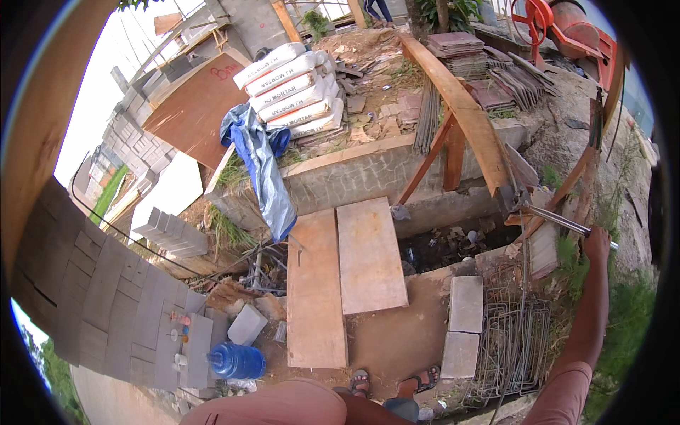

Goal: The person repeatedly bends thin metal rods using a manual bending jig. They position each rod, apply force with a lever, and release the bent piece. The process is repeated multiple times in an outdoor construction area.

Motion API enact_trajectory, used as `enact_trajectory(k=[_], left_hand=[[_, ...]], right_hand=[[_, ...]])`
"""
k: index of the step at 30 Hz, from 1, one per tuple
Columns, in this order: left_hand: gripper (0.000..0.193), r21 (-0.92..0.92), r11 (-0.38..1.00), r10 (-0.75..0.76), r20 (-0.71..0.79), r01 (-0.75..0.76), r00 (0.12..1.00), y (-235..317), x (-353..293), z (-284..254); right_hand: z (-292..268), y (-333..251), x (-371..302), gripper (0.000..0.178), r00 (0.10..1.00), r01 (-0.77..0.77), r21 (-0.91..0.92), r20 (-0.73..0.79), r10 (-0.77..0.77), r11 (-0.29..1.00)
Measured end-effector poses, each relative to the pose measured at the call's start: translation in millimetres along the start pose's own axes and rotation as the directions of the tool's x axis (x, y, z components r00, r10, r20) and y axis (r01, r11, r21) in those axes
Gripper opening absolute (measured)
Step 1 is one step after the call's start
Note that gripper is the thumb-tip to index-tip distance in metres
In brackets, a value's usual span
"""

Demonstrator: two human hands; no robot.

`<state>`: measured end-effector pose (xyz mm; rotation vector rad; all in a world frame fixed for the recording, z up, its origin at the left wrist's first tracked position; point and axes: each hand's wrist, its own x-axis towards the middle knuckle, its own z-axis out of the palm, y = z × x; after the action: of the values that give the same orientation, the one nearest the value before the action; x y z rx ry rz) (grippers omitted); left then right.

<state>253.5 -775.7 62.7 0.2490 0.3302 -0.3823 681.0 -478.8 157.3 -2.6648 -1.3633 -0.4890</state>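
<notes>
My right arm stretches out to the right, and my right hand (598, 242) is closed around a shiny metal pipe (561, 218). From my hand the pipe runs left to a dark metal fitting (511, 202) at the near end of a long wooden beam (460, 99). Just below that fitting a thin steel bar (525, 269) hangs down. Bent steel bar frames (511, 347) lie on the ground beneath. My left hand is out of view; only part of that arm shows at the lower edge.
Two plywood boards (316, 297) bridge the trench (450, 244) ahead. Grey blocks (464, 304) lie right of my feet; a blue water jug (237, 361) lies left. Beyond the low wall (340, 173) are stacked white bags (294, 92), a blue tarp (262, 159) and a red mixer (570, 32).
</notes>
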Motion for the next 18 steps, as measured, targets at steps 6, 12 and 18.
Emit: enact_trajectory(k=[6,12,18], left_hand=[[0.036,0.299,0.954,0.041,-0.045,-0.026,0.998,-43,-38,-52],[0.045,0.716,0.693,0.397,-0.285,-0.082,0.872,-32,-192,-138],[0.053,0.782,0.241,0.834,-0.470,0.575,0.290,101,-428,-150]], right_hand=[[47,22,-3,0.027,0.997,-0.032,0.032,-0.068,0.034,0.999],[-8,-40,-74,0.021,0.990,-0.128,0.017,0.064,0.127,0.992],[-100,-146,-191,0.025,0.967,-0.246,0.188,0.108,0.229,0.951]])
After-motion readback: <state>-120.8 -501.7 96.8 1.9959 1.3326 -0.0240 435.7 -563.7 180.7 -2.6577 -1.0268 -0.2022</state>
